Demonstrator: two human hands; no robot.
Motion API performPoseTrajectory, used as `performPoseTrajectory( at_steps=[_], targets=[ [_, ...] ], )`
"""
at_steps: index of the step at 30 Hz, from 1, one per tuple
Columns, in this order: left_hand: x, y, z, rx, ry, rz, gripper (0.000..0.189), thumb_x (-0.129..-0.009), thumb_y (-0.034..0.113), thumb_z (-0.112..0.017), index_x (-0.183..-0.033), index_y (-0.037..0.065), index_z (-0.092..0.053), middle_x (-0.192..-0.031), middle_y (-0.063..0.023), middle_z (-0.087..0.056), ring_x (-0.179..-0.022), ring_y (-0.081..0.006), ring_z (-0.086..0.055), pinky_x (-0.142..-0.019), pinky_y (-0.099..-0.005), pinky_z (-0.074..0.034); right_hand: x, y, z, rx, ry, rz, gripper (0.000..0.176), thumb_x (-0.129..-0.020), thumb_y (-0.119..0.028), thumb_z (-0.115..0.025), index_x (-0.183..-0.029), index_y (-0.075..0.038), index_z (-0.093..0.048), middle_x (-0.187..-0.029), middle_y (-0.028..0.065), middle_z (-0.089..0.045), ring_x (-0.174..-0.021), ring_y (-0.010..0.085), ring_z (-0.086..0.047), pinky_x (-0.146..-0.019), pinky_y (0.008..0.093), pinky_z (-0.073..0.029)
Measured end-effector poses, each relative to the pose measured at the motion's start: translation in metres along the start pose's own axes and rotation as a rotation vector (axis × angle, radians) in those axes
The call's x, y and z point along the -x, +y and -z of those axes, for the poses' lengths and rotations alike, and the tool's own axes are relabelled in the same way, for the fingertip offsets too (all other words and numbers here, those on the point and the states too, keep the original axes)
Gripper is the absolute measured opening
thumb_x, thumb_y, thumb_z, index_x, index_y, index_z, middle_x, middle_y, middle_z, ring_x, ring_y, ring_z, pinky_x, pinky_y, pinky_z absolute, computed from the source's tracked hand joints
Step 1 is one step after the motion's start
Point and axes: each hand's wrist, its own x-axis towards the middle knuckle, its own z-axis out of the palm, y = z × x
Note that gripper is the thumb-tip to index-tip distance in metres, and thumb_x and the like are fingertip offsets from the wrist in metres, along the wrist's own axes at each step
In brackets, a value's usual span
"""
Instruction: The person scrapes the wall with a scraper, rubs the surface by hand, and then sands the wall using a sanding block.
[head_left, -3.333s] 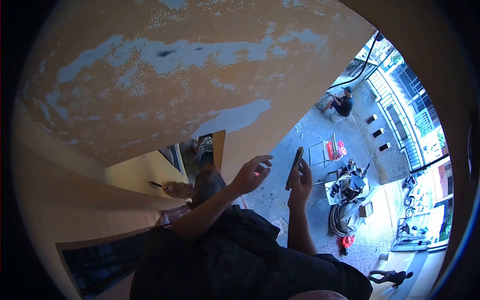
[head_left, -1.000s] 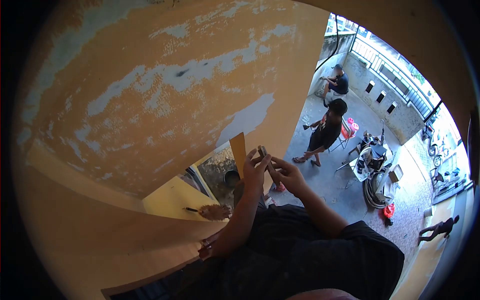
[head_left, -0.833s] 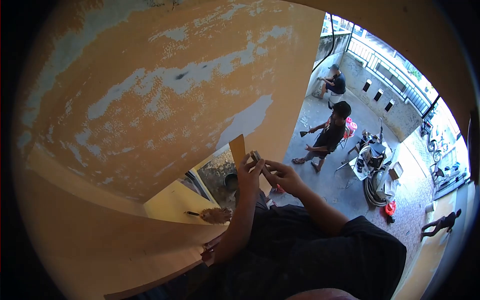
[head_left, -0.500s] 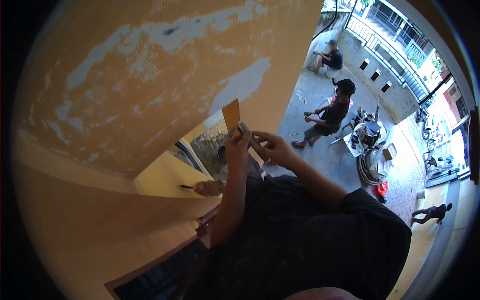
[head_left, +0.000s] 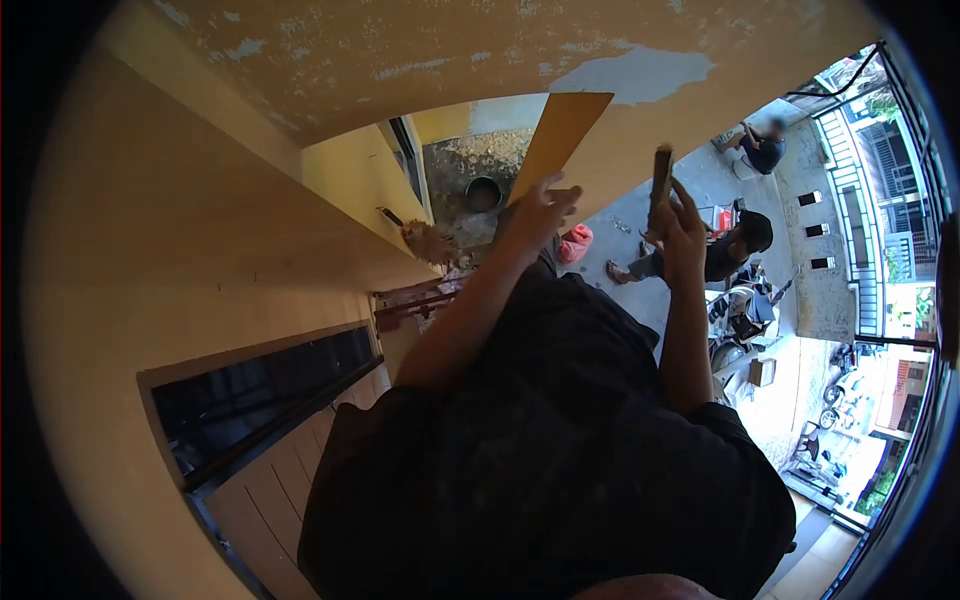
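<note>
My right hand point(head_left: 682, 240) is closed around a narrow, dark block-like tool point(head_left: 661, 180), which points up from the fingers. Empty and with its fingers apart, my left hand point(head_left: 543, 212) is raised to the left of it, near a darker orange strip point(head_left: 570, 135) at the wall's edge. The two hands are well apart. Above them, the orange wall point(head_left: 450, 45) has pale scraped patches, and a large whitish patch point(head_left: 640, 76) lies near its edge.
A dark bucket point(head_left: 483, 194) stands on the ground below. A brush-like duster point(head_left: 428, 243) is at the ledge on the left. One person point(head_left: 745, 245) stands at the right; another point(head_left: 765, 150) sits farther back. Beyond are a red bag point(head_left: 575, 243) and a cardboard box point(head_left: 762, 372).
My left hand has let go of the block and moved away from it. My right hand has carried the block to the right. The view has swung round, showing more of the doorway at lower left.
</note>
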Motion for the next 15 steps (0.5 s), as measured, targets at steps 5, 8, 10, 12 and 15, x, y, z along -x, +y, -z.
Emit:
performPoseTrajectory(
  at_steps=[5,8,10,12,15],
  targets=[
    [0.02,-0.011,0.049,-0.001,0.18,0.075,0.057,-0.09,0.03,-0.066,-0.133,0.0,-0.045,-0.101,-0.0076,-0.065,-0.087,-0.0138,-0.065,-0.069,-0.0244,-0.049,-0.007,-0.012,0.022,0.011,0.105,-0.04,0.045,-0.096,-0.011,-0.056,-0.139,-0.005,-0.045,-0.113,0.0135,-0.064,-0.093,0.0188,-0.063,-0.078,0.0312,-0.051],
    [0.016,-0.019,0.066,0.007,0.238,0.122,0.053,-0.09,0.03,-0.065,-0.131,0.001,-0.047,-0.102,-0.0069,-0.066,-0.086,-0.0141,-0.065,-0.069,-0.0254,-0.049,-0.018,-0.004,0.035,-0.09,0.087,0.023,0.048,-0.095,-0.013,-0.058,-0.139,-0.003,-0.042,-0.115,0.016,-0.062,-0.094,0.0205,-0.063,-0.074,0.031,-0.053],
    [0.021,-0.006,0.06,0.038,0.262,0.049,0.055,-0.089,0.03,-0.066,-0.131,0.0,-0.048,-0.098,-0.0091,-0.066,-0.083,-0.0144,-0.065,-0.068,-0.0265,-0.05,-0.022,-0.011,0.037,-0.182,0.073,0.015,0.048,-0.094,-0.011,-0.06,-0.139,-0.004,-0.044,-0.119,0.0126,-0.058,-0.101,0.0197,-0.059,-0.077,0.0313,-0.051],
    [0.016,-0.005,0.056,0.05,0.245,-0.006,0.057,-0.088,0.031,-0.066,-0.131,-0.002,-0.048,-0.095,-0.0121,-0.066,-0.081,-0.0149,-0.065,-0.067,-0.0287,-0.051,-0.031,-0.011,0.041,-0.186,0.05,0.04,0.048,-0.094,-0.011,-0.059,-0.139,-0.004,-0.044,-0.12,0.0139,-0.059,-0.103,0.0211,-0.059,-0.076,0.0317,-0.051],
    [0.017,-0.004,0.055,-0.067,0.29,-0.005,0.059,-0.088,0.032,-0.067,-0.132,-0.002,-0.047,-0.094,-0.0123,-0.066,-0.078,-0.0147,-0.064,-0.066,-0.0275,-0.05,-0.036,-0.029,0.025,-0.194,0.057,0.087,0.048,-0.095,-0.011,-0.058,-0.139,-0.004,-0.043,-0.121,0.0143,-0.059,-0.103,0.0205,-0.06,-0.074,0.0304,-0.05]
  ],
)
